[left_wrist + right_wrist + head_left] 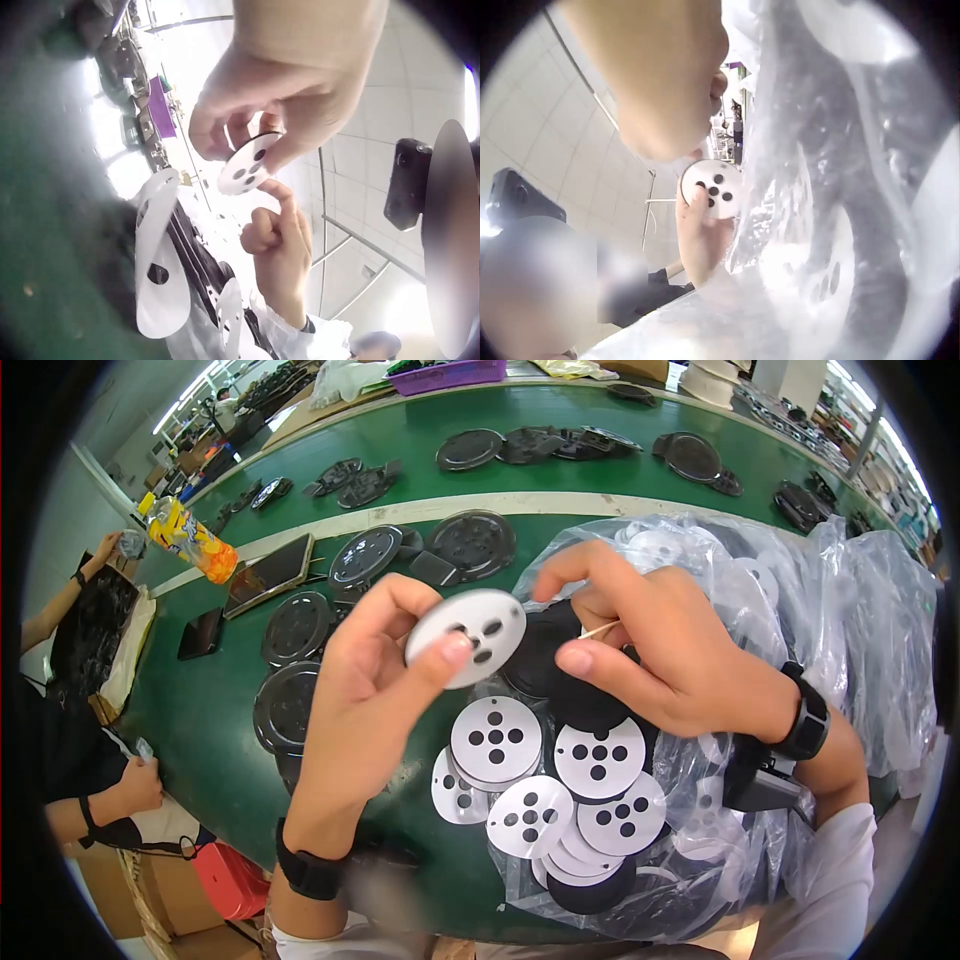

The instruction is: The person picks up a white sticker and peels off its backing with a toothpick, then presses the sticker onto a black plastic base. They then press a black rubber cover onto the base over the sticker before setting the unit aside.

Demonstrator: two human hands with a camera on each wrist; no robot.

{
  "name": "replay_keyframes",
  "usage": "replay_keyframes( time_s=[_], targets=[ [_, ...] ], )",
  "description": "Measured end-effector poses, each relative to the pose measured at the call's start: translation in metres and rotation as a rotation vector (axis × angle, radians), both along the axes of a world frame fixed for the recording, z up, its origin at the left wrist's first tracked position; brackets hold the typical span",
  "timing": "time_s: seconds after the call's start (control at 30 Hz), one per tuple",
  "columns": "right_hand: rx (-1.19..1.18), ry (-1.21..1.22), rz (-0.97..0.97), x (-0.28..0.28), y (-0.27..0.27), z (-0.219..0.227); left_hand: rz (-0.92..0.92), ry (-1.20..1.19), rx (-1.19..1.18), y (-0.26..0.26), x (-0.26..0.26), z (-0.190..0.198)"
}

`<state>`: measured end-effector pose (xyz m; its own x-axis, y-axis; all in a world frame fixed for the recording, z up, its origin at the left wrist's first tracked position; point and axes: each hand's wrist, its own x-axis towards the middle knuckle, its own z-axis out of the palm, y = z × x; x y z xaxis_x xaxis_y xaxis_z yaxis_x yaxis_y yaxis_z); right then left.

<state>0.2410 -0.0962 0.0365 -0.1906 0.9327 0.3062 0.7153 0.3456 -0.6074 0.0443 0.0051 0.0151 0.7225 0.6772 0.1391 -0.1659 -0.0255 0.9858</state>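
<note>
White disc (466, 635) pinched in your left hand (370, 690) | right hand (650, 650) pinches, perhaps, film at 3 o'clock | peel slowly, keep disc steady.

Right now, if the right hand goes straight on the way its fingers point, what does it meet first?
Probably the white disc that the left hand holds up: the right hand points left at its edge, almost touching. Depth is hard to judge.

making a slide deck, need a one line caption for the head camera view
Left hand pinches a white perforated disc while the right hand picks at its edge, above an open bag of discs.
</note>
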Motion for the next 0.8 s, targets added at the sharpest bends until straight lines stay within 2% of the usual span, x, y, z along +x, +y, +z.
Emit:
replay_keyframes(
  time_s=[0.03,0.07,0.13,0.17,0.2,0.27,0.33,0.4,0.43,0.77,0.8],
  targets=[
    [-0.094,0.045,-0.006,-0.002,-0.003,0.004,0.009,-0.051,-0.117,-0.004,0.003,0.004],
    [-0.092,0.043,-0.004,-0.002,-0.002,-0.001,0.018,-0.102,-0.234,-0.009,0.006,0.01],
    [0.229,0.104,0.041,-0.001,0.002,-0.014,-0.038,-0.089,-0.253,-0.01,0.004,0.013],
    [0.228,0.104,0.042,-0.001,0.003,-0.015,-0.097,-0.074,-0.274,-0.01,0.004,0.013],
    [0.288,0.131,0.056,-0.001,0.004,-0.015,-0.098,-0.075,-0.276,-0.01,0.004,0.013],
    [0.347,0.158,0.07,-0.001,0.006,-0.015,-0.09,-0.023,-0.119,-0.011,0.004,0.011],
    [0.504,0.004,0.04,0.0,0.009,-0.015,-0.077,-0.043,-0.12,-0.015,0.005,0.01],
    [0.495,-0.021,0.009,0.001,0.006,-0.013,-0.052,0.037,0.005,-0.017,0.004,0.01],
    [0.487,-0.046,-0.02,0.001,0.006,-0.012,-0.008,0.033,-0.003,-0.021,0.004,0.011],
    [0.448,-0.038,-0.027,0.001,0.007,-0.014,-0.018,0.014,0.106,-0.022,0.003,0.006],
    [0.413,0.028,-0.026,-0.001,0.008,-0.014,-0.005,0.018,0.098,-0.022,0.002,0.006]
  ],
)
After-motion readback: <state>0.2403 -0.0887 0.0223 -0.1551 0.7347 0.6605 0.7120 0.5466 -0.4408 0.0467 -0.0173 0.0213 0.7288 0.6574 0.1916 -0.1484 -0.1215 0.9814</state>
